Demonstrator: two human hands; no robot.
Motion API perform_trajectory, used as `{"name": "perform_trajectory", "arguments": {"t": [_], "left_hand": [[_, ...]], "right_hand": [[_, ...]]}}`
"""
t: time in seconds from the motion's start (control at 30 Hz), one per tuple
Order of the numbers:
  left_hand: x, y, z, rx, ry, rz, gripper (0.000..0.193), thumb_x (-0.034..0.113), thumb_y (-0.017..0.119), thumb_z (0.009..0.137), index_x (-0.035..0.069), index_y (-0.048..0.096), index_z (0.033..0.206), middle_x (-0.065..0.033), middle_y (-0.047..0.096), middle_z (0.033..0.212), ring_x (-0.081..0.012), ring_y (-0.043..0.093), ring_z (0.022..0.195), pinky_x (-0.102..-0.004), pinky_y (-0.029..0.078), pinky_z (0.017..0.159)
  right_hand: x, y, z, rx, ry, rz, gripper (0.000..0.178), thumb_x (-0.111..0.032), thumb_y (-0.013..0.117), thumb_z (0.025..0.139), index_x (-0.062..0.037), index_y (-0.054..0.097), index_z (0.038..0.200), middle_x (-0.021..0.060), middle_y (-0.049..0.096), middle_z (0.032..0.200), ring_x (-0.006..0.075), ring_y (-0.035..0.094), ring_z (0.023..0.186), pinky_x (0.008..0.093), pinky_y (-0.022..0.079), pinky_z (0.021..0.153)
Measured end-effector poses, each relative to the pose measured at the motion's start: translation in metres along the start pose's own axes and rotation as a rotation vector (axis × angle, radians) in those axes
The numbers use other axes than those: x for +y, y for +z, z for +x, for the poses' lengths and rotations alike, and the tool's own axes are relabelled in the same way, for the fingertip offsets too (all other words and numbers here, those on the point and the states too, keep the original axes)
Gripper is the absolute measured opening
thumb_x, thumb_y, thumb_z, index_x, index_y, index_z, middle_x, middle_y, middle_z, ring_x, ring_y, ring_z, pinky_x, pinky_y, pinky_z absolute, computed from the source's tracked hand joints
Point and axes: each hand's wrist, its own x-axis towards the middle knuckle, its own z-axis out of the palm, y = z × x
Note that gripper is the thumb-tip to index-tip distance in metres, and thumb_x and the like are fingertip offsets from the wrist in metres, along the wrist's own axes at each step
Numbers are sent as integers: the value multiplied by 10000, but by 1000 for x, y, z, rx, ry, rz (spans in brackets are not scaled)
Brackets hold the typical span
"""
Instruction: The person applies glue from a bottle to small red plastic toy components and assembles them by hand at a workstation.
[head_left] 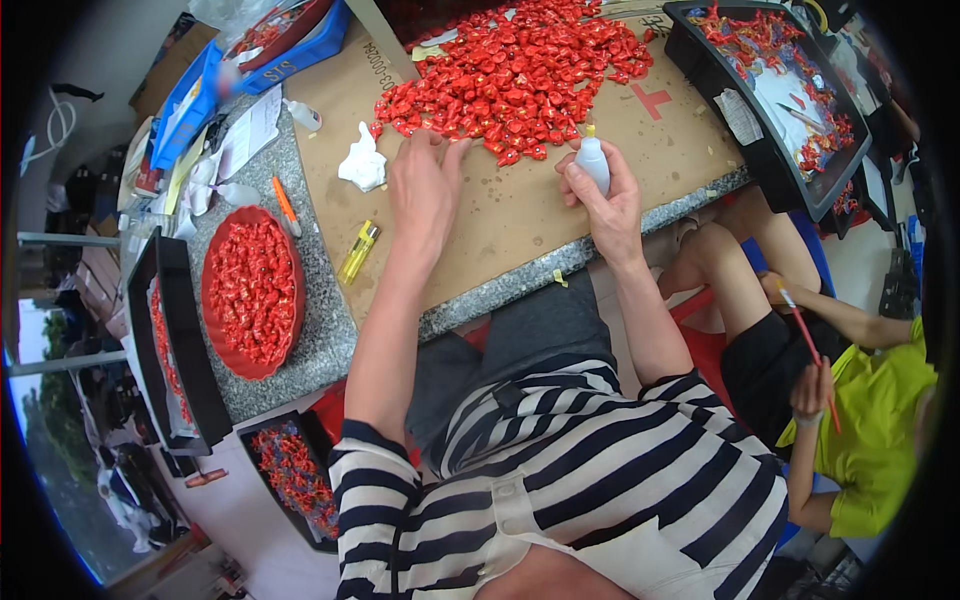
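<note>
My right hand (616, 205) grips a small white squeeze bottle (592, 163) with a yellow tip that points up and away from me. My left hand (424, 190) rests palm down at the near-left edge of a large pile of small, shiny red pieces (515, 85). Its fingers reach toward the pile, with the thumb set apart; I see nothing held in them, though the fingertips are partly hidden. The pile lies on a brown cardboard sheet (500, 235). Left of that hand sit a crumpled white tissue (362, 162) and a yellow lighter (359, 251).
On the speckled stone table (325, 345) stand a red oval basin (253, 290) of red pieces and an orange-handled tool (286, 205). Black trays flank me, one large tray (745, 165) at right. A co-worker (860, 400) in yellow-green sits at right, holding a red brush-like stick (820, 365).
</note>
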Motion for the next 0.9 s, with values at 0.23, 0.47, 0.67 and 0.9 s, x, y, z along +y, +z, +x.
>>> {"name": "perform_trajectory", "arguments": {"t": [0.23, 0.47, 0.67, 0.9], "left_hand": [[10, -6, -2, -146, -189, -130, 297, 182, 698, 697, -37, 558, 840, -102, 586, 718, -196, 583, 647, -309, 458, 586], [9, -39, -78, -340, -515, -1417, 210, -77, 600, 740, -49, 566, 945, -86, 606, 860, -157, 604, 788, -245, 503, 723], [5, -43, -112, -161, -598, -1613, 281, -72, 563, 771, -55, 544, 1051, -121, 611, 915, -166, 602, 828, -281, 510, 756], [-12, -50, -115, -122, -575, -1589, 276, -61, 563, 781, -59, 540, 1056, -120, 612, 916, -151, 602, 790, -268, 508, 735]], "right_hand": [[-10, 4, -9, -6, 11, -40, 287, -109, 588, 818, -12, 484, 1067, 13, 566, 829, 52, 507, 682, 187, 406, 575], [-8, 50, -38, -60, 184, 2, 292, -85, 565, 824, -10, 465, 1089, 20, 546, 849, 54, 498, 702, 184, 415, 609], [8, 84, -55, -115, -14, -183, 246, -65, 600, 797, -15, 509, 1020, 41, 563, 860, 74, 530, 752, 217, 450, 630], [2, 92, -52, -144, 219, -12, 263, -39, 612, 779, -3, 517, 1022, 52, 569, 860, 94, 549, 754, 219, 464, 640]]}}
